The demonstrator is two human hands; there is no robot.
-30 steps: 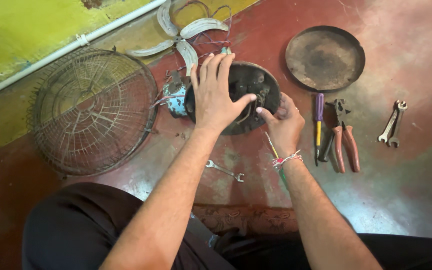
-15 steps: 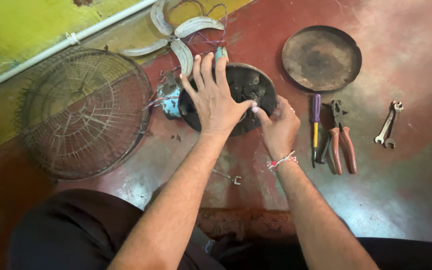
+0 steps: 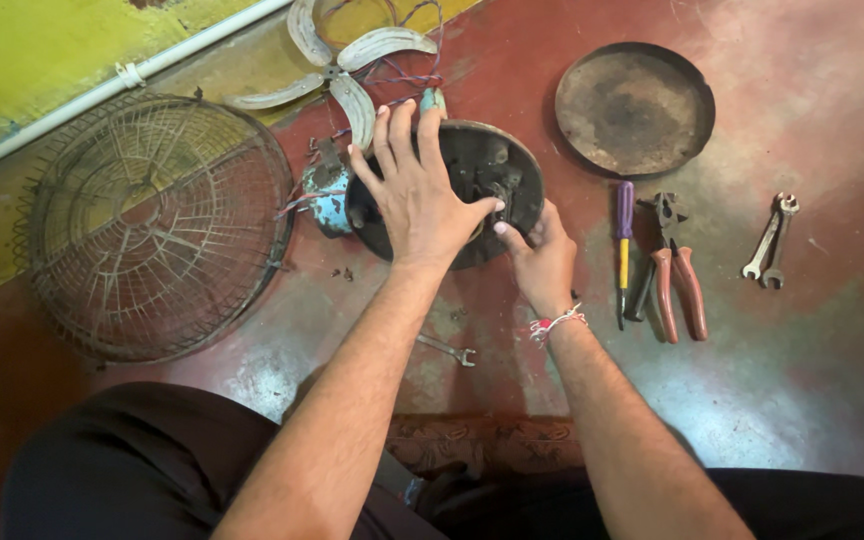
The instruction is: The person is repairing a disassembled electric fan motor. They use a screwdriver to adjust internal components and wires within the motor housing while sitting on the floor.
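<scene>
Small spanner [image 3: 448, 350]: between forearms, nearest.
Right hand [image 3: 542, 262]: curled around near rim of dark round motor housing [image 3: 497, 170].
Left hand [image 3: 417, 195]: fingers spread, flat atop housing.
Right of hands: screwdriver [image 3: 624, 240], pliers [image 3: 674, 270], wrenches [image 3: 772, 240].
Left: wire fan guard [image 3: 152, 225].
Beyond: round rusty lid [image 3: 634, 108], fan blade [image 3: 337, 62].

Single head-worn view, looking steeply down, close over the red floor [image 3: 802, 400], hands [image 3: 422, 195] centred
</scene>
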